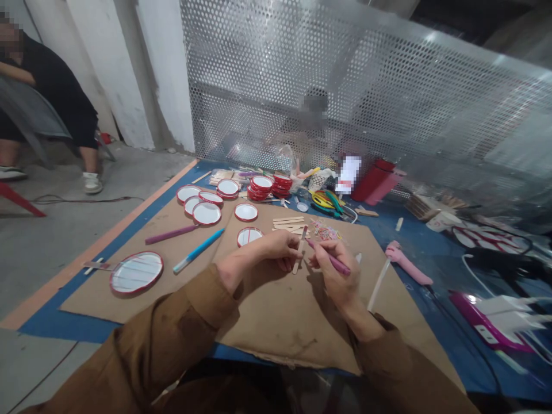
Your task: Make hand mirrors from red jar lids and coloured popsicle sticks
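Note:
My left hand (279, 247) pinches a wooden craft stick (296, 265) upright over the cardboard sheet (276, 322). The top end of this stick is coloured dark purplish red. In my right hand (342, 282) is a purple marker pen (339, 265), its tip close to the stick's coloured end; I cannot tell whether they touch. Just beyond my hands lie several plain craft sticks (288, 221) and a heap of small coloured rubber bands (325, 231). A red-rimmed white disc (249, 236) with lines across it rests by my left wrist.
More red-rimmed discs (207, 213) lie behind. To the left are a blue marker (198, 250), a purple pen (170, 234) and a disc with a stick handle (137, 273). At right lie a pink glue gun (407, 264) and power strip (487, 322). A perforated metal panel (259, 75) stands behind.

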Action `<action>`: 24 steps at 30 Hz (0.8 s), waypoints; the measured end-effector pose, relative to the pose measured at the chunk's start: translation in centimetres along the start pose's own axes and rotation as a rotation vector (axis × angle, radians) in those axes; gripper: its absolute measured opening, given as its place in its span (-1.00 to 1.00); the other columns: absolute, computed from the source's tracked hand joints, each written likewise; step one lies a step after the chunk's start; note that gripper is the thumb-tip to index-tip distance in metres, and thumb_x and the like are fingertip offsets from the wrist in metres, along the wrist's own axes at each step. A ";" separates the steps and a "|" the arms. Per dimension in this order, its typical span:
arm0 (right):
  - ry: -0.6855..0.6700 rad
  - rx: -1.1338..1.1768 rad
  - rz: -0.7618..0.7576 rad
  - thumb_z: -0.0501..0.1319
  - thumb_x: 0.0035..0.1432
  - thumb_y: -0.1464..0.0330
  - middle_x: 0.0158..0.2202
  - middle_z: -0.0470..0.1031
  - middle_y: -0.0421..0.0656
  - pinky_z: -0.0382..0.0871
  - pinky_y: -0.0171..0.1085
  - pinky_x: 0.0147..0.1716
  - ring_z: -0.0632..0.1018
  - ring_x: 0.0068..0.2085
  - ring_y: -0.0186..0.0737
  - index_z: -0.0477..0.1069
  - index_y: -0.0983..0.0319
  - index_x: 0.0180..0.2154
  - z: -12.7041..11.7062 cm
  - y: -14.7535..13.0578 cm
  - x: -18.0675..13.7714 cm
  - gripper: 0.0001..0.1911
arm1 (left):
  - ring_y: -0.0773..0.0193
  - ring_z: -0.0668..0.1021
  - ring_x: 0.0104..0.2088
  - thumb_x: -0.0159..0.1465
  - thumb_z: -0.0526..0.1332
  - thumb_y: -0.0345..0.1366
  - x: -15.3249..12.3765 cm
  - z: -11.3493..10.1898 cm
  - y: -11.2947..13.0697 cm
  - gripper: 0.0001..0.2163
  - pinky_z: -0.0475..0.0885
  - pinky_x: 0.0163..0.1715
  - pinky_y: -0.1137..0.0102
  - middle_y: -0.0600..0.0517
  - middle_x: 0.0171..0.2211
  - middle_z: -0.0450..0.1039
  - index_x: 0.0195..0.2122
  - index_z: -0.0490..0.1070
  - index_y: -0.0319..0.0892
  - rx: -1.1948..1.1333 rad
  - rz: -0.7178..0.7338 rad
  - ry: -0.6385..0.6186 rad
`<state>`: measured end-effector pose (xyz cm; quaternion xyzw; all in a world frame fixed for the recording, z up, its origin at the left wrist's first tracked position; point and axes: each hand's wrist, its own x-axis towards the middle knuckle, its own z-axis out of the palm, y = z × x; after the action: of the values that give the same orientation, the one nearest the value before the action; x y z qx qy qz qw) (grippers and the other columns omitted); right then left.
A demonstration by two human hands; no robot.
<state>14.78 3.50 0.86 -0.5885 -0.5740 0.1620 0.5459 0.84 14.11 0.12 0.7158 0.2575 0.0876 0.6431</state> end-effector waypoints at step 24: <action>-0.022 -0.011 0.003 0.20 0.18 0.17 -0.58 0.45 -0.25 0.35 -0.33 -0.56 0.46 -0.57 -0.32 0.39 0.20 -0.41 -0.1 -0.7 -0.1 -0.75 | 0.38 0.49 -0.63 0.22 0.18 -0.44 -0.4 0.0 0.4 -0.89 0.41 -0.56 0.49 0.11 -0.66 0.39 -0.46 0.31 -0.23 0.001 0.024 0.017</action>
<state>14.45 3.19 1.42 -0.5907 -0.5800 0.1661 0.5358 0.60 13.91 0.63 0.7185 0.2543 0.1011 0.6394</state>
